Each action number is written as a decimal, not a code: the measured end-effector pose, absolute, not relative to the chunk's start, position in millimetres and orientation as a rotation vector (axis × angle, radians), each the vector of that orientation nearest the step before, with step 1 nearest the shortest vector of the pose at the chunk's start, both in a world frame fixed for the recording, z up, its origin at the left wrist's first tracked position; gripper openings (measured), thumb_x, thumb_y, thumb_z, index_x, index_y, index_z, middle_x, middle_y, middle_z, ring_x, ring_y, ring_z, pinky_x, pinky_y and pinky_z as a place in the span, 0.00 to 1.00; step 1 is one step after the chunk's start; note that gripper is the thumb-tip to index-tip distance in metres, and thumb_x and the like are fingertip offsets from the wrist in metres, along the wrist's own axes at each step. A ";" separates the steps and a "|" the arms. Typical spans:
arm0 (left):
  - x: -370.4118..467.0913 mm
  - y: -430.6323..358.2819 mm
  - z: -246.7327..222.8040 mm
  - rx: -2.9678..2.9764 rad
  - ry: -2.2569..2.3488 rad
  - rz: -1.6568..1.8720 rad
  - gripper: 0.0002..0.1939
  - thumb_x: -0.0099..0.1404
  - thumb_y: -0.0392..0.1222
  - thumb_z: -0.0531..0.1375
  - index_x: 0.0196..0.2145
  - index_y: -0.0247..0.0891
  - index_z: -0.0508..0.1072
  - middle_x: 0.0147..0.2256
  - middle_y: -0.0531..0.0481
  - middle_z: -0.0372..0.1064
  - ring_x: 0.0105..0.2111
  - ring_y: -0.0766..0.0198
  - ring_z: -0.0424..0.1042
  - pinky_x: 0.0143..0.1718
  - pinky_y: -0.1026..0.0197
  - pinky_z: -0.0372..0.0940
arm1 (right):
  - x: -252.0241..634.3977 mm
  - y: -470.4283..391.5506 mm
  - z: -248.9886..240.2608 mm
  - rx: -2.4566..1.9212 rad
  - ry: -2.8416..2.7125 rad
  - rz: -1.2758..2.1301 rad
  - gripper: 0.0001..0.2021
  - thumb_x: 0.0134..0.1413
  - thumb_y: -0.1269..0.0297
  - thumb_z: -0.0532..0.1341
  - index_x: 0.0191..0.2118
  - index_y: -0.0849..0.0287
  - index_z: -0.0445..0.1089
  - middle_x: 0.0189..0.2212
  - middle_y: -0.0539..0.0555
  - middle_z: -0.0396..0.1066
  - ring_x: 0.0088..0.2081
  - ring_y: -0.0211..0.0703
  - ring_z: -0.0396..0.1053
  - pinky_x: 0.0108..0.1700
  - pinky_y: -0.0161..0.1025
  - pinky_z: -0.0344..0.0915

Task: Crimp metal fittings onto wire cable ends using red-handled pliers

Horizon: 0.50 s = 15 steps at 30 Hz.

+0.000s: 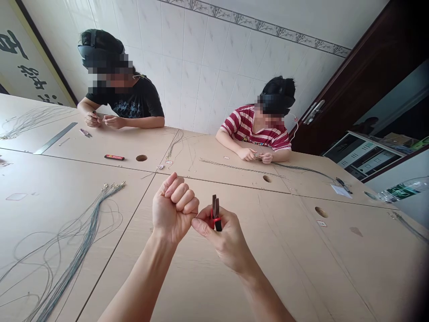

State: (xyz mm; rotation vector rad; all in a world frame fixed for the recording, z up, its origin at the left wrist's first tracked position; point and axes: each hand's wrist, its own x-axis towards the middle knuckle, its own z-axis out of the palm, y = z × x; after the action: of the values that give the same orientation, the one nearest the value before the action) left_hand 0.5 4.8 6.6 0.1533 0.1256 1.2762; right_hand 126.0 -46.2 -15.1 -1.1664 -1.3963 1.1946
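Note:
My left hand (174, 209) is raised over the table in a closed fist, palm side toward me. Anything inside its curled fingers is hidden. Close beside it, my right hand (225, 237) holds a pair of pliers (215, 206) with red and black grips, the dark jaws pointing up and slightly apart. The right thumb and forefinger come together at the lower edge of the left fist; whatever they may pinch there is too small to make out. Left of my hands lies a bundle of thin grey-green wires (87, 243) with small metallic ends.
Two people sit across the wooden table (208, 286), their hands on small work. A steel ruler (56, 137), a red and black packet (114, 157), more wires (231, 167) and a round cable hole (141, 158) are on the tabletop. A plastic bottle (404, 190) lies at the right edge.

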 end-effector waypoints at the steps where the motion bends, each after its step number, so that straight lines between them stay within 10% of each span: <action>1: 0.4 4.9 6.5 0.168 0.125 1.277 0.24 0.73 0.38 0.41 0.17 0.40 0.42 0.16 0.60 0.30 0.15 0.69 0.31 0.12 0.64 0.39 | 126.9 -46.2 -14.7 -1.176 -1.413 1.165 0.11 0.53 0.59 0.64 0.27 0.57 0.65 0.21 0.45 0.56 0.25 0.34 0.53 0.29 0.34 0.56; 9: -4.4 9.7 8.9 0.504 0.380 1.306 0.11 0.67 0.31 0.51 0.29 0.35 0.70 0.22 0.54 0.58 0.23 0.68 0.64 0.27 0.66 0.65 | 139.3 -40.2 -19.5 -1.324 -1.574 0.666 0.10 0.57 0.62 0.61 0.27 0.56 0.61 0.24 0.48 0.64 0.30 0.38 0.60 0.34 0.35 0.60; 15: -25.8 16.1 6.4 0.583 0.312 1.200 0.15 0.54 0.25 0.50 0.33 0.32 0.74 0.20 0.53 0.60 0.18 0.70 0.61 0.21 0.69 0.60 | 148.9 -38.1 -15.3 -1.332 -1.707 0.506 0.08 0.59 0.66 0.59 0.28 0.56 0.62 0.26 0.48 0.65 0.30 0.39 0.60 0.36 0.36 0.60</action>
State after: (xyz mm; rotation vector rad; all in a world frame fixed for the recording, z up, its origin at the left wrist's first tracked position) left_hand -25.8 16.1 6.4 0.5825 0.3122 1.2004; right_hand 148.9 -38.1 -15.3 -1.3324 -1.7073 0.5056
